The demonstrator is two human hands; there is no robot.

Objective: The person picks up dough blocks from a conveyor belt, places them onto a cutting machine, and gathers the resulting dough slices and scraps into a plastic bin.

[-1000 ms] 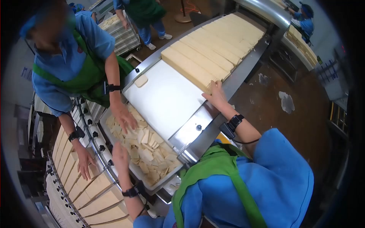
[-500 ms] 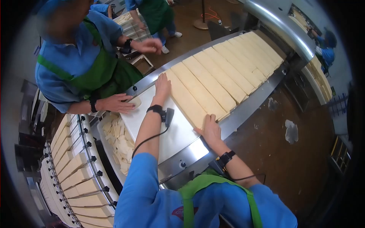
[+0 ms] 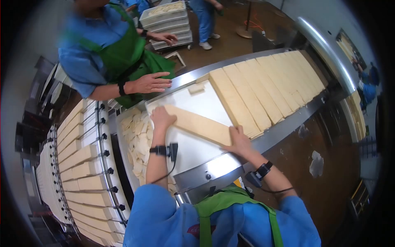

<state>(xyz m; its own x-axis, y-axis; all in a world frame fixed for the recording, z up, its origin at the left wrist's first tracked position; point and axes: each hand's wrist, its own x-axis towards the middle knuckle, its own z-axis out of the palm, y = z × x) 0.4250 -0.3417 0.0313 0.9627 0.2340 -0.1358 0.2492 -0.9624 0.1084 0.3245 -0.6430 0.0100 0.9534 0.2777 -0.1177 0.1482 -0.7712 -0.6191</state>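
Well left of your left hand [image 3: 163, 117], pale oblong blocks [image 3: 83, 170] fan out; nearer it lie thin, flat, irregular scraps [image 3: 135, 135]. That hand clasps one end of a long, smooth, straight-edged slab [image 3: 198, 124], slanting between your hands over the white worktop [image 3: 187, 152]. Your right hand [image 3: 239, 142] grips its other end, near a tight row of slabs [image 3: 263, 88].

A pale slab [image 3: 201, 125] has come away from the row [image 3: 263, 88], now slanting between left hand [image 3: 163, 118] and right hand [image 3: 242, 143].
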